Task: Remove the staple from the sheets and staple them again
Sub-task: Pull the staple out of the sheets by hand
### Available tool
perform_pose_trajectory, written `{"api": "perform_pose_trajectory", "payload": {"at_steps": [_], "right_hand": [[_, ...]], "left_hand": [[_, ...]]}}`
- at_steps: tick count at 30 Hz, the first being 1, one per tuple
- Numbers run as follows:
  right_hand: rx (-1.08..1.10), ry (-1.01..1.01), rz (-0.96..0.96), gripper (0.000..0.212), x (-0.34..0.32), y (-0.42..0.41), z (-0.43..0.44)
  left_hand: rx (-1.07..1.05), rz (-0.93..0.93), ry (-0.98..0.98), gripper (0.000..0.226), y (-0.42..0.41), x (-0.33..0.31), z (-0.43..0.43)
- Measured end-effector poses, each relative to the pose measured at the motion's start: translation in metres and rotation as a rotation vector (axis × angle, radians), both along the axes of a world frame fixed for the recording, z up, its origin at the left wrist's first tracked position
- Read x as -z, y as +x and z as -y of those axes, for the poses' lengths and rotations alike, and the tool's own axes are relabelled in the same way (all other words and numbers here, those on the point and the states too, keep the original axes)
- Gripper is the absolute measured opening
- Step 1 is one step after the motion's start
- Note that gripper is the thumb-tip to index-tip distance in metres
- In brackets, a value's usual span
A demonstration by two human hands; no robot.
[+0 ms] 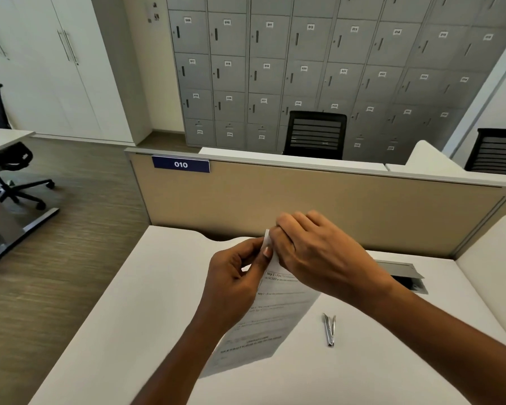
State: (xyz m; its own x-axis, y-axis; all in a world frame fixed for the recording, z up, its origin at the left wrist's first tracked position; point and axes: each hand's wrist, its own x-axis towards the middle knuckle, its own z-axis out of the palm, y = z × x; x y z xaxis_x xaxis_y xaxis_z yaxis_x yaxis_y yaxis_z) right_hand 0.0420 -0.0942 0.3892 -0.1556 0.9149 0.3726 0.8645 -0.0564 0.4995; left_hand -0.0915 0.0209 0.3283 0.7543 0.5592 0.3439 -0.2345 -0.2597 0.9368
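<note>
Both hands, the left hand and right hand, pinch the top corner of the sheets, which hang down toward the counter, with the stapler lying nearer the right hand.

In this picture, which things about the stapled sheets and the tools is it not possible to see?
- Staple: head view, hidden behind the fingers of the left hand and right hand at the top corner of the sheets.
- Printed text on the sheets: too small and blurred to read fully.
- Metal tool on the desk: too small to tell stapler from staple remover.
</note>
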Motion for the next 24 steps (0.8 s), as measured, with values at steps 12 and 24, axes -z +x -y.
{"api": "perform_pose_trajectory", "payload": {"at_steps": [12,24], "right_hand": [[0.029,-0.035,-0.047,0.019,0.007,-0.018,-0.019],[0.130,-0.070,-0.086,0.025,0.007,-0.024,-0.024]], "left_hand": [[-0.044,-0.046,0.038,0.020,-0.016,0.008,-0.022],[-0.097,-0.010,0.171,0.021,-0.010,0.017,-0.027]]}}
